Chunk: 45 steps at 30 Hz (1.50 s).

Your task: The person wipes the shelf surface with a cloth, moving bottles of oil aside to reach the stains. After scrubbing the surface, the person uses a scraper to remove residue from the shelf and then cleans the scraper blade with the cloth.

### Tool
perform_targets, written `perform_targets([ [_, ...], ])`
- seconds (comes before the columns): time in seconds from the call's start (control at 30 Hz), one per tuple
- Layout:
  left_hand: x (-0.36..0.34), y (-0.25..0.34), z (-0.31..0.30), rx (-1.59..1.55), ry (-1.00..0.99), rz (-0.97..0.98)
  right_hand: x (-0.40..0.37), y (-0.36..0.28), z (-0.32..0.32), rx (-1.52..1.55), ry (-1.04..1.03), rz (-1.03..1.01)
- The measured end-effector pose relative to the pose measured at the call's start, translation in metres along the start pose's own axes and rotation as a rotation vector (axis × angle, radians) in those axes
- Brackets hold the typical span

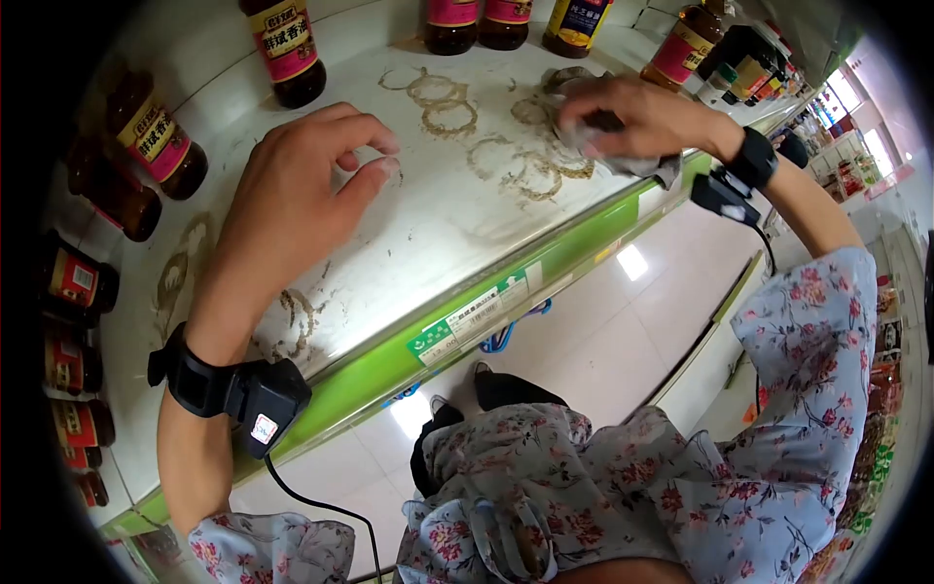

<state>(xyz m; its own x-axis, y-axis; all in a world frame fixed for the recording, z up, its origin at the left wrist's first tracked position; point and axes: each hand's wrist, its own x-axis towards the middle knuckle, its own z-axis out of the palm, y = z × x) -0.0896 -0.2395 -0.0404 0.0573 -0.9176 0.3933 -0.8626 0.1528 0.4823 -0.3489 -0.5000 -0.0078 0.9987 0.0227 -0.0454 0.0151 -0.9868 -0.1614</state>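
My left hand [297, 195] hovers over the white shelf [428, 209], thumb and index finger apart, nothing between them. My right hand [632, 117] presses on a grey cloth [632, 161] at the shelf's right part; its fingers are bent onto the cloth and blurred. Brown ring stains [530, 175] mark the surface between my hands, and more stains [297, 316] show below my left wrist. A dark bottle with a pink and yellow label [282, 49] stands just behind my left hand. Each wrist wears a black strap with a small device.
Bottles [161, 136] and red-labelled jars [73, 277] line the left side. More bottles [452, 15] stand along the back, one [681, 44] close behind my right hand. A green price rail [467, 316] edges the shelf front. Tiled floor lies below.
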Motion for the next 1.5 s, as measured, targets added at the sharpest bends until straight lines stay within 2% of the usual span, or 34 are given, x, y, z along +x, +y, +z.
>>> perform_targets([
  [0.03, 0.0, 0.0, 0.001, -0.012, -0.009, 0.004, -0.007, -0.01, -0.002, 0.062, -0.114, 0.077],
  [0.13, -0.002, -0.002, 0.004, -0.03, -0.036, 0.018, -0.017, 0.001, -0.006, -0.053, -0.088, 0.117],
  [0.17, -0.001, -0.002, 0.003, -0.022, -0.043, 0.027, -0.015, 0.015, -0.002, -0.2, 0.056, 0.078],
  [0.27, 0.0, -0.005, 0.003, -0.036, -0.031, 0.039, 0.012, 0.036, 0.013, -0.092, 0.257, 0.034],
  [0.3, 0.0, -0.006, 0.002, -0.047, -0.024, 0.038, 0.019, 0.024, 0.013, -0.029, 0.198, -0.031],
  [0.33, 0.0, -0.006, 0.001, -0.043, -0.014, 0.029, 0.018, 0.007, 0.008, -0.122, 0.136, -0.012],
  [0.4, -0.001, -0.007, 0.002, -0.046, -0.016, 0.015, 0.005, 0.007, 0.001, -0.061, 0.079, -0.11],
  [0.47, 0.001, -0.012, -0.001, -0.016, -0.015, 0.043, -0.01, -0.004, -0.007, 0.02, -0.046, -0.08],
  [0.53, -0.001, -0.016, -0.004, -0.007, -0.011, 0.035, -0.016, 0.0, -0.01, 0.008, -0.05, -0.019],
  [0.57, -0.001, -0.016, -0.006, -0.013, -0.004, 0.023, -0.013, 0.016, -0.006, -0.093, 0.062, -0.118],
  [0.6, 0.0, -0.015, -0.006, -0.019, 0.001, 0.014, -0.002, 0.02, -0.007, -0.227, 0.078, -0.064],
  [0.67, -0.001, -0.015, -0.006, -0.061, 0.0, -0.011, 0.005, 0.015, -0.002, -0.163, 0.133, -0.082],
  [0.77, -0.004, -0.017, -0.007, -0.062, 0.012, -0.019, -0.011, -0.022, 0.005, -0.058, 0.092, -0.133],
  [0.87, 0.001, -0.021, -0.006, -0.054, -0.007, -0.008, -0.028, -0.046, -0.003, 0.112, -0.084, -0.068],
  [0.9, -0.001, -0.022, -0.006, -0.053, -0.017, -0.012, -0.03, -0.046, -0.003, 0.109, -0.054, -0.072],
  [1.0, -0.001, -0.024, -0.012, -0.052, 0.013, 0.029, -0.029, -0.018, -0.008, -0.057, 0.01, -0.083],
  [1.03, -0.001, -0.022, -0.013, -0.068, 0.015, 0.026, -0.033, 0.006, -0.006, -0.212, 0.074, -0.089],
  [1.07, -0.002, -0.02, -0.015, -0.084, 0.018, 0.025, -0.036, 0.017, -0.004, -0.13, 0.084, -0.006],
  [1.13, -0.001, -0.023, -0.027, -0.095, 0.067, 0.008, -0.038, -0.007, 0.002, -0.039, 0.063, 0.033],
  [1.2, 0.001, -0.027, -0.03, -0.124, 0.098, -0.01, -0.034, -0.047, 0.008, 0.002, 0.032, -0.058],
  [1.23, 0.004, -0.034, -0.033, -0.165, 0.172, 0.012, -0.031, -0.055, 0.002, 0.027, -0.011, -0.022],
  [1.27, 0.008, -0.039, -0.038, -0.207, 0.161, 0.02, -0.026, -0.057, -0.001, 0.064, -0.058, 0.005],
  [1.33, 0.011, -0.043, -0.059, -0.279, 0.149, 0.038, -0.012, -0.045, -0.014, 0.137, -0.098, -0.1],
  [1.37, 0.014, -0.042, -0.075, -0.192, 0.102, -0.039, -0.006, -0.041, -0.021, 0.114, -0.002, -0.137],
  [1.43, 0.014, -0.043, -0.098, -0.251, 0.1, 0.009, 0.015, -0.064, -0.048, 0.136, 0.149, -0.114],
  [1.47, 0.013, -0.04, -0.109, -0.283, 0.102, 0.035, 0.025, -0.065, -0.063, 0.197, 0.194, -0.145],
  [1.5, 0.014, -0.019, -0.118, -0.35, 0.032, -0.018, 0.038, -0.058, -0.074, 0.223, 0.267, -0.25],
])
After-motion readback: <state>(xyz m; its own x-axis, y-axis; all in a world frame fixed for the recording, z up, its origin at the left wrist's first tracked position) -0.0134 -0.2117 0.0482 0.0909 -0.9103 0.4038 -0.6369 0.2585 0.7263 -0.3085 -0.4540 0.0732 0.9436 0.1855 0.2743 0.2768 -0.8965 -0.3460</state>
